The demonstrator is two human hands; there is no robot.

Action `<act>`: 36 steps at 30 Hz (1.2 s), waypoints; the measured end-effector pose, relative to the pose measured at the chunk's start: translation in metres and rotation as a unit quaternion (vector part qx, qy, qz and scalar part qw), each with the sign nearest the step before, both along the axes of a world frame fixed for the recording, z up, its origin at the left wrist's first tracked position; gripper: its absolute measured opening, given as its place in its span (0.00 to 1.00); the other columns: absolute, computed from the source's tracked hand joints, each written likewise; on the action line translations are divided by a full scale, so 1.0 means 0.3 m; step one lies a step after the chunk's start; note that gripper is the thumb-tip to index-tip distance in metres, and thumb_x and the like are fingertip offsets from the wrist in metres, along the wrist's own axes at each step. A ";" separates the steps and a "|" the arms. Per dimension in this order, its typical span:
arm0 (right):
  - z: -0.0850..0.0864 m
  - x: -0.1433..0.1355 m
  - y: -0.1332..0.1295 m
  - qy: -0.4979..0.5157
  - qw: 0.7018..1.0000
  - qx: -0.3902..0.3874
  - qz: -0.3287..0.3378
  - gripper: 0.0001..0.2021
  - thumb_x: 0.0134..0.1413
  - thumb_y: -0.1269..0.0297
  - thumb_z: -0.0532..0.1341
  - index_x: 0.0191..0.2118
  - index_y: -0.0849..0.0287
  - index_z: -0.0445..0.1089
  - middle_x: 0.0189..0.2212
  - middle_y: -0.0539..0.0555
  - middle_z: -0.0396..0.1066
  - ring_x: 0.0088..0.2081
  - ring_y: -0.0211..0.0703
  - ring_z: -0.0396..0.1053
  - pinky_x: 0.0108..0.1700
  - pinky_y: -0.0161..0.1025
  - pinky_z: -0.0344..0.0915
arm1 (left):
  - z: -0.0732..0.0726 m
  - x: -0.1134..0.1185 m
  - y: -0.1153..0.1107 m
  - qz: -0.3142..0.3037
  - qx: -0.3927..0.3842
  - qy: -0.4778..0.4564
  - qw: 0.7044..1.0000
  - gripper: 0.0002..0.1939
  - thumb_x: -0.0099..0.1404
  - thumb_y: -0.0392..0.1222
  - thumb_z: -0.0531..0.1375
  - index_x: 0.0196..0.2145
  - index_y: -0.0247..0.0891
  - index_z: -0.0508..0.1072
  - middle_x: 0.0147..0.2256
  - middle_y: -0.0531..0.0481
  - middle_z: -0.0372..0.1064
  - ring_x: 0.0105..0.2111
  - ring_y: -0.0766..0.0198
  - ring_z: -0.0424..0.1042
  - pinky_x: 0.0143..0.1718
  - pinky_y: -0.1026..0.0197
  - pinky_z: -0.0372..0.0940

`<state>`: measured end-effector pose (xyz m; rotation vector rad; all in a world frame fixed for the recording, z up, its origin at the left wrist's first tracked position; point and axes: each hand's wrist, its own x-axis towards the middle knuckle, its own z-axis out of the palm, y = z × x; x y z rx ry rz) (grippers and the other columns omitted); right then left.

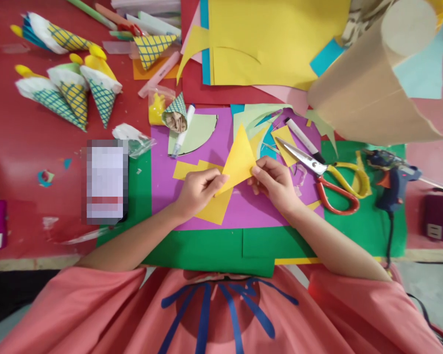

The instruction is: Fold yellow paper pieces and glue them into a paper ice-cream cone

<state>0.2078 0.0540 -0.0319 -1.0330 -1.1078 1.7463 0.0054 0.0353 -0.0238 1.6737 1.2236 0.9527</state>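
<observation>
Between my hands, a yellow paper triangle [238,162] is held up with its point facing away from me. My left hand [203,189] pinches its lower left corner, thumb on top. At the lower right corner, my right hand [275,182] grips it between thumb and fingers. Cut yellow paper pieces [216,209] lie beneath on a purple sheet [162,196]. Scissors [317,169] with one red and one yellow handle rest right of my right hand, blades partly apart. A small blue-lined paper cone [176,113] stands beyond my left hand.
Several decorated paper cones [70,93] lie at the far left. A hot glue gun [395,184] sits at the right, its cord running toward me. A large brown paper roll [362,93] fills the back right. Yellow sheets [280,39] are stacked behind; a blurred phone [107,179] lies left.
</observation>
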 end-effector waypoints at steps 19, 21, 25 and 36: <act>0.001 0.002 0.000 -0.020 0.999 -0.023 -0.019 0.14 0.51 0.57 0.67 0.26 0.58 0.64 0.17 0.44 0.68 0.15 0.29 0.62 0.16 0.29 0.53 | -0.055 -0.010 -0.003 0.001 0.010 -0.086 0.996 0.28 0.62 0.50 0.63 0.56 0.46 0.59 0.39 0.50 0.72 0.29 0.69 0.73 0.31 0.65 0.70; 0.005 0.002 -0.005 -0.055 0.998 0.005 0.001 0.15 0.50 0.56 0.68 0.25 0.58 0.64 0.16 0.43 0.65 0.15 0.28 0.60 0.17 0.29 0.53 | -0.060 -0.010 0.000 -0.023 0.040 -0.055 0.997 0.34 0.61 0.53 0.63 0.61 0.49 0.55 0.47 0.46 0.70 0.34 0.65 0.75 0.36 0.61 0.72; 0.013 -0.001 -0.013 -0.111 0.992 0.056 0.028 0.18 0.48 0.54 0.68 0.22 0.59 0.63 0.15 0.43 0.62 0.17 0.28 0.58 0.18 0.30 0.52 | -0.048 -0.013 0.001 -0.066 0.073 0.006 0.995 0.29 0.62 0.52 0.62 0.59 0.48 0.62 0.50 0.47 0.70 0.42 0.61 0.74 0.44 0.59 0.71; -0.018 0.012 0.011 0.007 0.995 -0.059 -0.083 0.16 0.49 0.51 0.68 0.25 0.55 0.64 0.14 0.42 0.54 0.13 0.28 0.52 0.13 0.30 0.48 | -0.031 -0.027 -0.007 -0.022 0.014 -0.017 1.000 0.17 0.66 0.55 0.55 0.39 0.40 0.73 0.35 0.48 0.75 0.35 0.64 0.74 0.38 0.63 0.70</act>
